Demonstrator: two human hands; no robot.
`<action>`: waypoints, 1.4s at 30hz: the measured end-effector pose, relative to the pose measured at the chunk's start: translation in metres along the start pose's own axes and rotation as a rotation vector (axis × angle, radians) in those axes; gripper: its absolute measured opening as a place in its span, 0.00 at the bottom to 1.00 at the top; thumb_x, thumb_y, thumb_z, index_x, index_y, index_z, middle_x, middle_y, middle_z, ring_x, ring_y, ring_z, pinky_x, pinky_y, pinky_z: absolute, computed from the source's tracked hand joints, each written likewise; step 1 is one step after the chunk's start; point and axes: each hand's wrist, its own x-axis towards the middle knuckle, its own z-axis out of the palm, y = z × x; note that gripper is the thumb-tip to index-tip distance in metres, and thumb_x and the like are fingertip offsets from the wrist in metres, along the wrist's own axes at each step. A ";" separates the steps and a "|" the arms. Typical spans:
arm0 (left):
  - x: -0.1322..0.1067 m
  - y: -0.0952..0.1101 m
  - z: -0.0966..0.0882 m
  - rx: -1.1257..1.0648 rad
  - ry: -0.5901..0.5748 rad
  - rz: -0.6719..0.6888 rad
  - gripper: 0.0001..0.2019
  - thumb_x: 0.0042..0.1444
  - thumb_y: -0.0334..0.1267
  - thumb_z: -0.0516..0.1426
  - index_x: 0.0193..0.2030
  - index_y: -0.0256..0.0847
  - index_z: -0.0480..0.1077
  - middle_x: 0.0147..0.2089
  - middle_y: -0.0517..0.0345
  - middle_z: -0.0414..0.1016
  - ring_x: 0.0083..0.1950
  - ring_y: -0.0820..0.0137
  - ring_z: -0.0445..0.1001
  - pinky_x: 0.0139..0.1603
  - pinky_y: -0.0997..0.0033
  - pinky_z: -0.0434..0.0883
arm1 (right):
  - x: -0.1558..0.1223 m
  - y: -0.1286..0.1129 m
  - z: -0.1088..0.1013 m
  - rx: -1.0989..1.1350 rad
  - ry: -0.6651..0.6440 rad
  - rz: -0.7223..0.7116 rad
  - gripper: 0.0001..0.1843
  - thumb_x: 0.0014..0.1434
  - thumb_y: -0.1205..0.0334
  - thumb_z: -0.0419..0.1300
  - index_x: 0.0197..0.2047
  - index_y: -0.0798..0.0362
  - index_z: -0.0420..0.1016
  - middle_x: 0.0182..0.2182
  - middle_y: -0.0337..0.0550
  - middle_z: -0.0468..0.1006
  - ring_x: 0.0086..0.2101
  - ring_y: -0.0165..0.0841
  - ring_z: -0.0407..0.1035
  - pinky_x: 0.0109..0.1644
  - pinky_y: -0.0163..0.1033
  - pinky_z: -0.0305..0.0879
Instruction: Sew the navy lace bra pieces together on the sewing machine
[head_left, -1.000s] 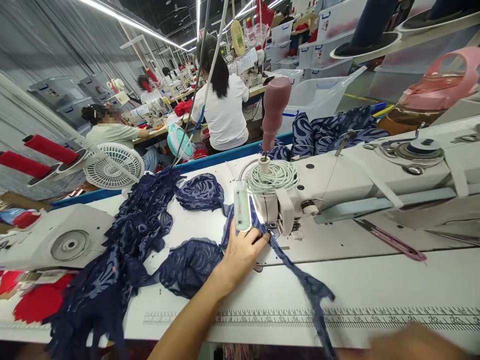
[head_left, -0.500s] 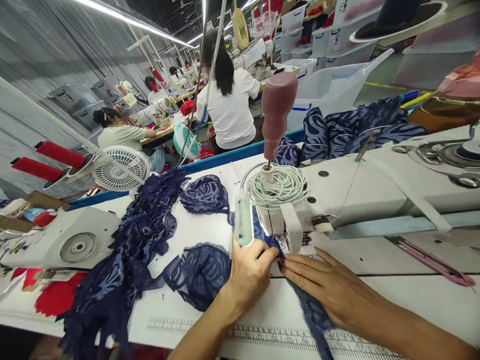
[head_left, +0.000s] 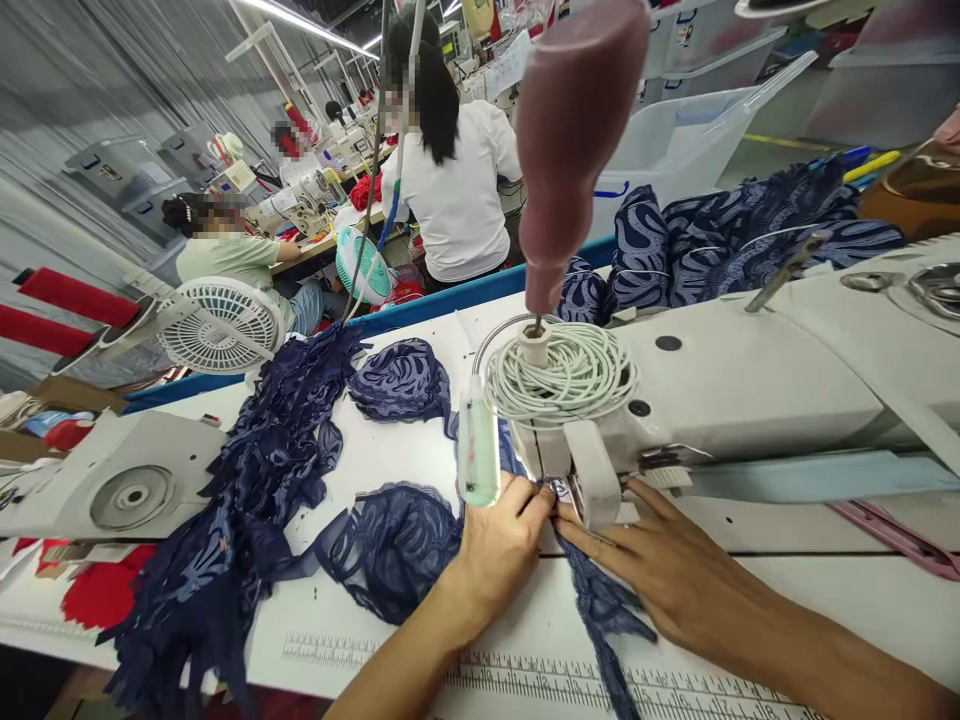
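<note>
"So, how is the left hand (head_left: 499, 545) set?"

"Palm down, fingers bent, their tips on the navy cloth strip (head_left: 600, 600) just beside the needle area. I can't tell whether it pinches the cloth or only presses it."

"And the right hand (head_left: 660, 565)?"

"Lower and flatter, with the fingers stretched and partly spread. The foremost tips meet the strip near the left hand's fingertips; a farther finger reaches up against the machine's head. Its thumb is hidden, so I can't tell if it grips."

"Where does the strip go?"

"From under the sewing machine (head_left: 750, 350) it runs toward the near edge, across the ruler marks (head_left: 510, 678) on the table (head_left: 840, 595)."

"What sits on the machine?"

"A coil of pale cord (head_left: 585, 390), with a tool with a dark pink handle (head_left: 577, 120) standing up from its middle. A small lamp (head_left: 478, 455) hangs just above the left hand."

"To the left of that?"

"2 navy lace pieces (head_left: 397, 550), 1 nearer and 1 farther, then a long heap of navy cloth (head_left: 277, 450). At the right lie pink snips (head_left: 896, 540)."

"And beyond?"

"Rolled lace bundles (head_left: 637, 255) behind the machine, a white fan (head_left: 221, 325) at the far left, and 2 seated co-workers (head_left: 469, 195), 1 in white, 1 in pale green."
</note>
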 end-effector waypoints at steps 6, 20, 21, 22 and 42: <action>-0.012 0.008 -0.023 0.073 0.138 -0.069 0.12 0.63 0.23 0.51 0.48 0.37 0.71 0.44 0.51 0.77 0.45 0.64 0.74 0.58 0.53 0.68 | -0.006 -0.004 0.003 0.056 -0.025 0.017 0.38 0.48 0.81 0.49 0.61 0.50 0.73 0.57 0.41 0.78 0.52 0.37 0.69 0.70 0.54 0.41; -0.018 0.011 -0.028 0.053 0.106 0.120 0.10 0.67 0.25 0.50 0.41 0.37 0.70 0.31 0.58 0.70 0.33 0.70 0.68 0.45 0.66 0.69 | -0.004 -0.013 -0.001 0.227 0.027 0.037 0.31 0.51 0.79 0.50 0.56 0.53 0.75 0.48 0.42 0.80 0.50 0.35 0.70 0.72 0.49 0.40; -0.016 0.010 -0.025 0.025 0.098 0.124 0.11 0.69 0.26 0.48 0.40 0.37 0.70 0.29 0.59 0.69 0.30 0.70 0.66 0.40 0.68 0.68 | -0.004 -0.014 -0.002 0.235 0.026 0.042 0.30 0.52 0.79 0.50 0.56 0.53 0.75 0.47 0.42 0.80 0.49 0.34 0.70 0.72 0.49 0.40; -0.015 0.008 -0.023 -0.012 0.097 0.112 0.12 0.71 0.29 0.47 0.40 0.36 0.70 0.28 0.59 0.68 0.29 0.70 0.66 0.36 0.69 0.67 | -0.004 -0.015 -0.003 0.236 0.022 0.045 0.31 0.52 0.78 0.51 0.56 0.52 0.75 0.47 0.41 0.80 0.49 0.34 0.70 0.72 0.49 0.40; -0.008 0.006 -0.020 -0.094 0.172 0.122 0.08 0.68 0.30 0.55 0.46 0.36 0.76 0.29 0.60 0.72 0.32 0.71 0.68 0.52 0.60 0.65 | -0.001 -0.019 -0.005 0.190 0.039 0.038 0.31 0.47 0.78 0.52 0.54 0.55 0.76 0.44 0.40 0.80 0.43 0.34 0.70 0.74 0.45 0.36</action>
